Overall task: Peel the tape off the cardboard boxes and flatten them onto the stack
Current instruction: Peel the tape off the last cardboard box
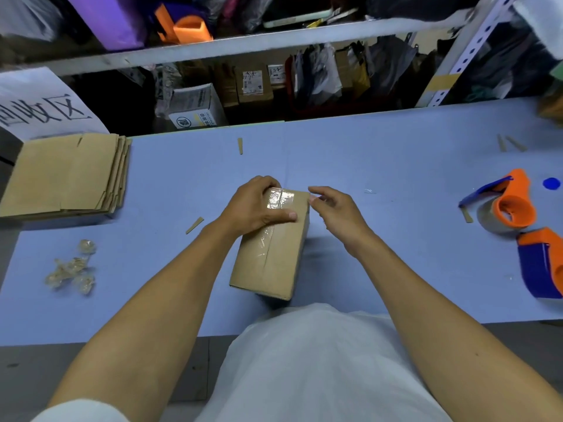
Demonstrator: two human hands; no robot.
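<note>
**Box pinned at its far end while the tape edge is picked loose**

The left hand (259, 205) lies over the far end of the sealed cardboard box (271, 248), fingers curled over the far edge and thumb laid flat across the top. That hold looks meant to pin the box down so it cannot slide while the tape is pulled. The right hand (332, 211) hovers at the box's far right corner with thumb and forefinger close together, apparently picking at an end of the clear tape (278, 202); whether they have actually caught the film is too fine to tell.

The box stands closed in the middle of the blue table (396, 166), just in front of the person, long axis running away from the body. Its clear tape runs along the top seam and looks wrinkled at the far end.

To the left, well apart, lies the stack of flattened boxes (64, 175), the likely destination once this one is opened. Nearer on the left sit crumpled balls of used tape (73, 269), kept in one heap. Two orange-and-blue tape dispensers (511, 205) rest at the right edge, out of the working space.
</note>
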